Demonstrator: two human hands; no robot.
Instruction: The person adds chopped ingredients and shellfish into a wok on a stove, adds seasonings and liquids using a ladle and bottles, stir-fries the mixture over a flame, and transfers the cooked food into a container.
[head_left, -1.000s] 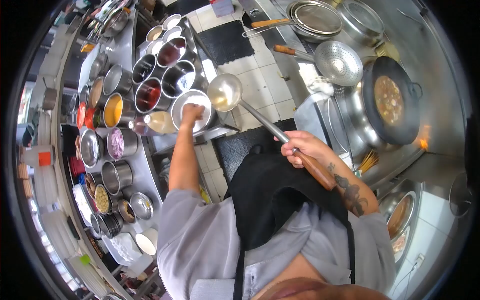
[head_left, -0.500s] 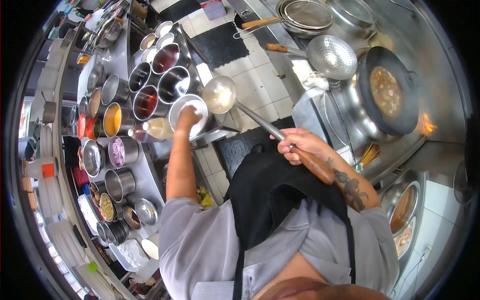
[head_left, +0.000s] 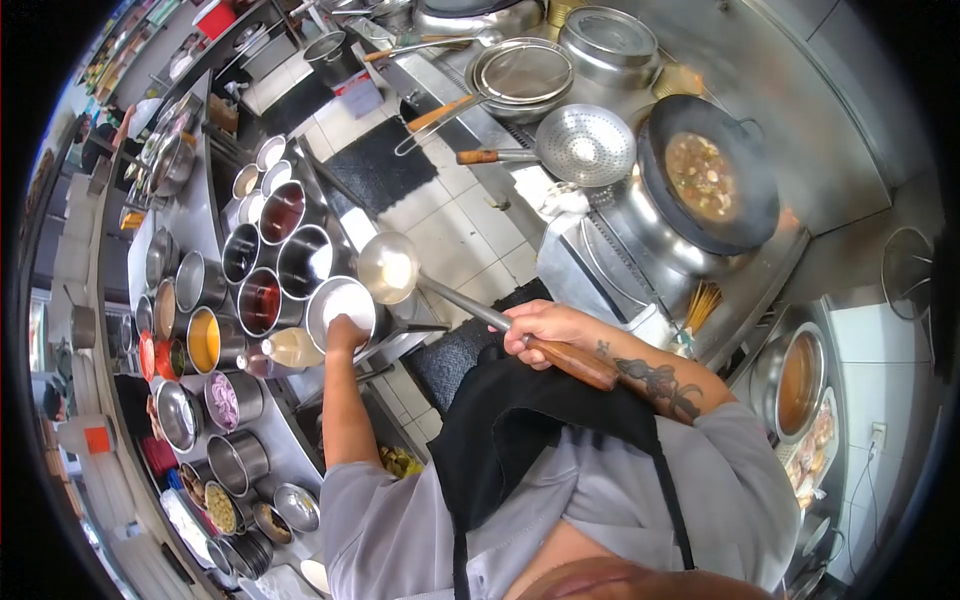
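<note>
My left hand [head_left: 346, 333] reaches over the near rim of a steel pot [head_left: 372, 318], its fingers at the white contents [head_left: 345, 303] inside. Those fingertips are hidden, so their closing does not show. With my right hand [head_left: 545, 333] I grip a long ladle [head_left: 460, 302] by its wooden handle, in front of my apron. The ladle's round bowl [head_left: 388, 268] hangs just right of the pot and holds a small white patch that may be powder or glare. A bottle [head_left: 292, 347] with pale liquid stands left of my left hand.
On the right, a dark wok [head_left: 655, 165] with broth and food pieces steams on the stove. A perforated strainer [head_left: 586, 146] lies beside it. Pots of sauces, orange liquid [head_left: 204, 340] and chopped onion [head_left: 223, 399] crowd the left counter. A tub of brown liquid [head_left: 800, 385] stands lower right.
The view has shifted, so the wok and pots sit further left and lower. My left hand has drawn toward the pot's near rim. My right hand keeps its grip on the ladle.
</note>
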